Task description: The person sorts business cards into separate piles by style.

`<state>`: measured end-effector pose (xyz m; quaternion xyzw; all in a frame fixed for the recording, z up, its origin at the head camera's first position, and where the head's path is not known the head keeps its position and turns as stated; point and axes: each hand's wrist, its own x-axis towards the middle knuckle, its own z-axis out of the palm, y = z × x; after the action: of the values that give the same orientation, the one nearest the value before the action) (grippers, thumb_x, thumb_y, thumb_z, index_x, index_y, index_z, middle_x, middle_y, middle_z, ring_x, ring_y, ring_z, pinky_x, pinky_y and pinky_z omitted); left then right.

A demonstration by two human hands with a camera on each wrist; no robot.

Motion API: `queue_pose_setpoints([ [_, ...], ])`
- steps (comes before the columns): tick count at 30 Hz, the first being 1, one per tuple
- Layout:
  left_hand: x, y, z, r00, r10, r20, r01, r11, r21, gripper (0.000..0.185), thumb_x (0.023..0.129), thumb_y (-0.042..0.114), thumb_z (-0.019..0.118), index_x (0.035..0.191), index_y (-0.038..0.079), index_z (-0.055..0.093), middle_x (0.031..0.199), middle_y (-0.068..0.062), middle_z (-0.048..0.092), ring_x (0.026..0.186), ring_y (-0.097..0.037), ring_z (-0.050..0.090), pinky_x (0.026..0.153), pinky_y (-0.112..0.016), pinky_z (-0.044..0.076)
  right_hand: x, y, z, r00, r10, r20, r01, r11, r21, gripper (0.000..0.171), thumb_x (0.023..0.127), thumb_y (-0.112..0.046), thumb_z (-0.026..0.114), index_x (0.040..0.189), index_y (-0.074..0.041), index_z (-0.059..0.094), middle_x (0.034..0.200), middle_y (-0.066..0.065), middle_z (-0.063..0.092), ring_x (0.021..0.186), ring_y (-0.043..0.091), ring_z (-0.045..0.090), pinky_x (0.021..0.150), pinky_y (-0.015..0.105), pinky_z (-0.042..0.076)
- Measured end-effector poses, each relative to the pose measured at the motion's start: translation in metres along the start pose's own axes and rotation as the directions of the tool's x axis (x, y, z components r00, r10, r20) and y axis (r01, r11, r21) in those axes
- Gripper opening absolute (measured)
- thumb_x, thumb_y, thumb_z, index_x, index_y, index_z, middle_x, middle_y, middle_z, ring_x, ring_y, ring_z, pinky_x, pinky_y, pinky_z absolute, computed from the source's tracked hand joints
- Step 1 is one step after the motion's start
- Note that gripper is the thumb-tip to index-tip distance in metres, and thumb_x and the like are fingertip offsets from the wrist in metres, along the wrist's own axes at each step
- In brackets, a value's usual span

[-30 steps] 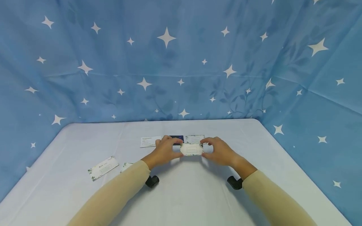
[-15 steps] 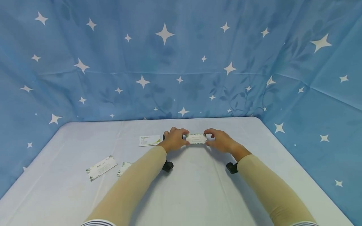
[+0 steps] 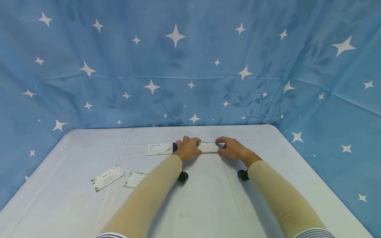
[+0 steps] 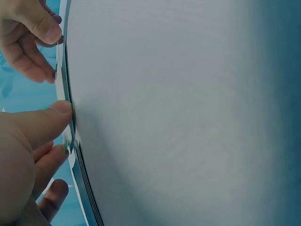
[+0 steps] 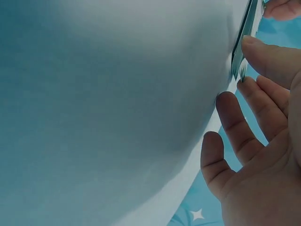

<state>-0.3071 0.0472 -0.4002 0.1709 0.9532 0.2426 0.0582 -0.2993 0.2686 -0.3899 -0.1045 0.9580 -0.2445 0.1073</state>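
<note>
In the head view, a white card with a green leaf border [image 3: 208,147] lies low over the back of the table, at the right end of a row of cards. My left hand [image 3: 188,148] pinches its left end between thumb and fingers, and my right hand [image 3: 233,148] pinches its right end. The left wrist view shows the left thumb at the edge of a thin stack of cards, seen edge-on. From the right wrist, the thumb and index finger meet the card's corner [image 5: 243,56], while the other fingers spread loosely. A dark card [image 3: 174,147] is mostly hidden behind the left hand.
A white card with a green-yellow stripe [image 3: 158,149] lies left of the dark one. Nearer, on the left, are a tilted leaf-bordered card [image 3: 107,178] and another one [image 3: 134,180], partly covered by the left sleeve. A starry blue curtain [image 3: 190,66] rises behind the white table [image 3: 214,205].
Both hands have carried the leaf-bordered card away from me and slightly right, onto the spot where a similar card lay. More of the near leaf-bordered card shows beside the left sleeve.
</note>
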Motion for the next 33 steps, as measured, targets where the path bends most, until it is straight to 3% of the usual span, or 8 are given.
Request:
queue_pose_setpoints([
  [10,-0.001,0.003,0.0,1.0,-0.01,-0.009,0.011,1.0,0.03,0.053,0.092,0.03,0.075,0.141,0.019,0.059,0.125,-0.004,0.065,0.112,-0.025,0.044,0.09,-0.046,0.026,0.005,0.0,0.004,1.0,0.012,0.007,-0.012,1.0,-0.011,0.052,0.097,-0.017,0.067,0.145,-0.007,0.05,0.137,0.017,0.055,0.116,0.033,0.055,0.099,0.05,0.043],
  [23,-0.001,-0.001,0.0,1.0,-0.018,-0.008,0.018,0.999,0.037,0.059,0.091,0.032,0.076,0.144,0.019,0.056,0.126,-0.003,0.065,0.117,-0.027,0.044,0.089,-0.047,0.027,0.007,-0.001,0.005,1.0,-0.004,-0.003,0.004,1.0,-0.016,0.054,0.096,-0.015,0.066,0.146,-0.005,0.048,0.137,0.018,0.055,0.113,0.032,0.054,0.098,0.05,0.042],
  [29,-0.011,-0.004,-0.014,1.0,0.005,0.004,-0.005,1.0,-0.008,0.06,0.093,0.034,0.074,0.147,0.019,0.053,0.124,-0.004,0.065,0.131,-0.03,0.039,0.094,-0.051,0.025,0.0,-0.008,0.001,0.999,0.028,-0.043,-0.025,0.998,0.065,0.061,0.096,-0.022,0.066,0.15,-0.003,0.043,0.15,0.019,0.044,0.12,0.034,0.053,0.101,0.05,0.041],
  [33,-0.022,-0.014,-0.022,0.998,0.043,0.043,-0.041,0.998,-0.046,0.064,0.092,0.036,0.074,0.149,0.02,0.051,0.133,-0.005,0.06,0.131,-0.03,0.037,0.095,-0.052,0.024,-0.008,-0.02,0.002,0.997,0.025,-0.074,-0.018,0.995,0.096,0.062,0.095,-0.024,0.068,0.149,-0.002,0.045,0.147,0.017,0.048,0.118,0.034,0.054,0.094,0.047,0.046],
])
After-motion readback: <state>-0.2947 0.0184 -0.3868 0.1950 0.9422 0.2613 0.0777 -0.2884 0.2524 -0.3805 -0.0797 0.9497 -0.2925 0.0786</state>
